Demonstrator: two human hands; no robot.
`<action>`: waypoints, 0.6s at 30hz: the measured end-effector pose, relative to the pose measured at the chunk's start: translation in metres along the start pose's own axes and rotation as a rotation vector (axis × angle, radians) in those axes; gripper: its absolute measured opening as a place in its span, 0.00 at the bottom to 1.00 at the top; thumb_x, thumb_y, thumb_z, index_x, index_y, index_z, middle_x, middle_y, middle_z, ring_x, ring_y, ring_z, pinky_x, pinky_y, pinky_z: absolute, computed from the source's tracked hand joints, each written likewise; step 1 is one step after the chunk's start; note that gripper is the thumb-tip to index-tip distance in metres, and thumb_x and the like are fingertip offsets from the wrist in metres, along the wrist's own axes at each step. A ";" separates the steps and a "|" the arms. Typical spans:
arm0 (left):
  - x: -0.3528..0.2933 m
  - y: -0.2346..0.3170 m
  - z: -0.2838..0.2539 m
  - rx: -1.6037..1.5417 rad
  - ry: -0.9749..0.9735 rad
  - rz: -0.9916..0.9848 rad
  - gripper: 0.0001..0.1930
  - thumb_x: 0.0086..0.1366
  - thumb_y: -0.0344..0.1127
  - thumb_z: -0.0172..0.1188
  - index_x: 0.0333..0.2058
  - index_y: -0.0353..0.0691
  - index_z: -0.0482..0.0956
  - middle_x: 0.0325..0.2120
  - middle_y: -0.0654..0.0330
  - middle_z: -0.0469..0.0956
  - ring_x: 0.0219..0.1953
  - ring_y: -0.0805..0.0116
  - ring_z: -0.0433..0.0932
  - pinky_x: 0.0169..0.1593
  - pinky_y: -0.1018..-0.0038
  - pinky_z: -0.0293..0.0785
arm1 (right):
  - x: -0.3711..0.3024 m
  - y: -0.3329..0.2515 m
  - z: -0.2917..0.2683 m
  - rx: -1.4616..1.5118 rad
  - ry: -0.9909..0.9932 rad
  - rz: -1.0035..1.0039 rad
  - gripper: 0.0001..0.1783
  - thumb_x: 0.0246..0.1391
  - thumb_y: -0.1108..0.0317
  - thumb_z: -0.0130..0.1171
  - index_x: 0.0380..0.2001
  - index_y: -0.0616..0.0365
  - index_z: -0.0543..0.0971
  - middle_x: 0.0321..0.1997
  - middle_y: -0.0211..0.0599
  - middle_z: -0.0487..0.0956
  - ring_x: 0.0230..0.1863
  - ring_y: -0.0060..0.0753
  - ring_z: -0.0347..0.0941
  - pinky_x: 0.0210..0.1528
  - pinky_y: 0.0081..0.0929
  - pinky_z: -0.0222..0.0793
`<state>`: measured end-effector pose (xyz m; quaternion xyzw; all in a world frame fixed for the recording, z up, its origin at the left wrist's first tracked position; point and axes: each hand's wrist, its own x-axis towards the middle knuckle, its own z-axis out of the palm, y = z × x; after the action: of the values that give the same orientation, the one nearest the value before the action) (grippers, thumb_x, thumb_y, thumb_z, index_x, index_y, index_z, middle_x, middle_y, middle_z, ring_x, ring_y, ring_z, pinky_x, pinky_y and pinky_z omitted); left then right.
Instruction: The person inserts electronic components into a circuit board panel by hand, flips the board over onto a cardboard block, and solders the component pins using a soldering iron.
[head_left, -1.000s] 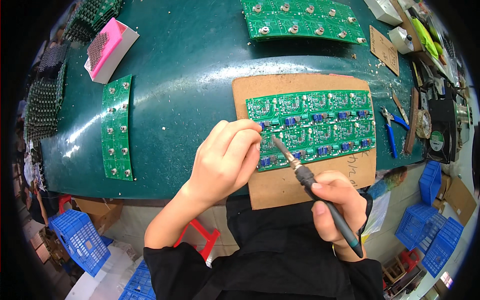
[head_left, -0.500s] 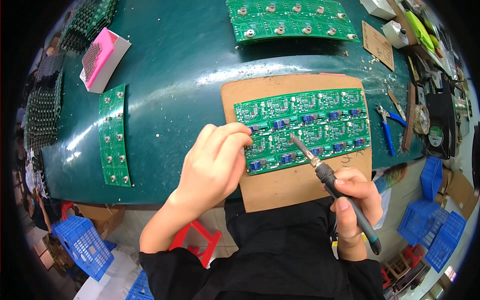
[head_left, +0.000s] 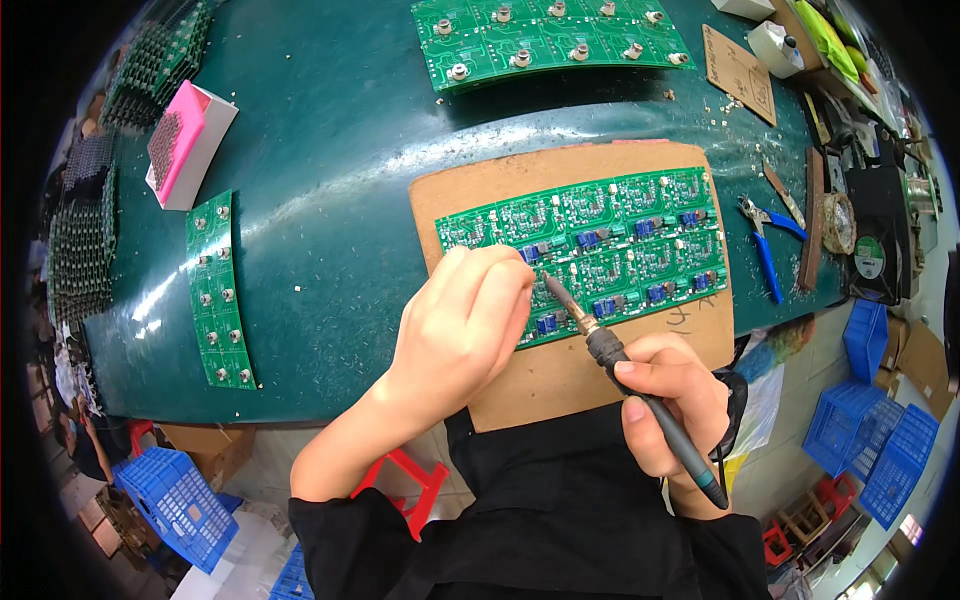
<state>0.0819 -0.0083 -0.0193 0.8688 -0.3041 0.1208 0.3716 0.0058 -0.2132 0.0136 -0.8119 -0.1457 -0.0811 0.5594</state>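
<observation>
A green circuit board panel (head_left: 655,257) with blue components in rows lies on a brown cardboard sheet (head_left: 560,385) in front of me. My right hand (head_left: 680,405) grips a soldering iron (head_left: 652,412) by its dark handle. The iron's tip points at the lower row of the panel, close to the fingers of the other hand. My left hand (head_left: 465,325) is over the panel's left part, with its thumb and fingers pinched together beside that tip. Whatever is between these fingers is hidden.
A second green panel (head_left: 550,40) with round metal parts lies at the back, a narrower one (head_left: 215,290) at left. Near the left edge stand a pink-and-white box (head_left: 195,140) and stacked boards (head_left: 80,260). Blue-handled cutters (head_left: 765,250) lie right of the cardboard.
My left hand has moved right over the panel, so its pinched fingers are now closer to the iron's tip. The whole view has shifted slightly, and the iron remains in my right hand.
</observation>
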 end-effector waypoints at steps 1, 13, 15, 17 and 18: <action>0.000 0.000 0.002 -0.001 -0.002 0.000 0.12 0.50 0.18 0.63 0.34 0.36 0.74 0.32 0.56 0.77 0.32 0.58 0.75 0.36 0.68 0.72 | 0.002 0.000 -0.001 -0.005 -0.018 -0.021 0.14 0.43 0.79 0.59 0.38 0.68 0.77 0.25 0.43 0.76 0.28 0.44 0.75 0.32 0.32 0.72; 0.003 0.003 0.007 0.187 0.017 0.100 0.12 0.47 0.19 0.65 0.32 0.37 0.75 0.30 0.58 0.76 0.26 0.61 0.72 0.30 0.70 0.70 | 0.004 0.002 -0.010 0.037 -0.032 0.019 0.15 0.42 0.80 0.58 0.38 0.69 0.77 0.27 0.45 0.76 0.28 0.41 0.75 0.32 0.32 0.71; 0.004 0.006 0.006 0.202 0.009 0.083 0.12 0.48 0.19 0.65 0.32 0.36 0.76 0.30 0.58 0.76 0.26 0.61 0.71 0.31 0.70 0.71 | 0.005 0.002 -0.011 0.039 -0.041 0.003 0.15 0.42 0.80 0.58 0.38 0.69 0.77 0.27 0.46 0.76 0.28 0.41 0.75 0.32 0.32 0.71; 0.007 0.009 0.004 0.159 -0.002 0.051 0.11 0.49 0.19 0.64 0.32 0.36 0.76 0.30 0.58 0.76 0.27 0.60 0.72 0.32 0.69 0.71 | 0.006 0.002 -0.013 0.038 -0.036 0.015 0.14 0.44 0.79 0.58 0.38 0.70 0.76 0.25 0.46 0.76 0.27 0.40 0.74 0.31 0.31 0.70; 0.008 0.010 0.001 0.117 -0.012 0.016 0.10 0.50 0.19 0.64 0.32 0.36 0.76 0.30 0.57 0.76 0.28 0.59 0.73 0.33 0.69 0.72 | 0.004 0.004 -0.015 0.038 -0.032 0.016 0.14 0.44 0.79 0.58 0.38 0.70 0.76 0.25 0.46 0.76 0.27 0.40 0.74 0.31 0.31 0.70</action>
<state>0.0822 -0.0179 -0.0111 0.8874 -0.3055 0.1361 0.3173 0.0110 -0.2274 0.0168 -0.8035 -0.1497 -0.0608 0.5729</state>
